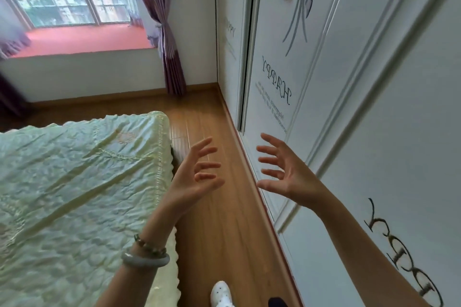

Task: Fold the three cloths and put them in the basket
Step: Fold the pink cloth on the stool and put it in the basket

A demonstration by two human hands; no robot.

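My left hand (197,177) and my right hand (282,172) are both raised in front of me over the wooden floor, palms facing each other, fingers spread, holding nothing. Two bracelets circle my left wrist. No cloths and no basket appear in the head view. A bed with a pale green quilted cover (74,182) fills the left side; nothing lies on the part I can see.
A white wardrobe (374,107) with printed flowers and lettering runs along the right. A strip of wooden floor (219,232) lies between bed and wardrobe. A window with a red sill (82,40) and a purple curtain (169,57) stand at the far end. My white shoe (220,294) shows below.
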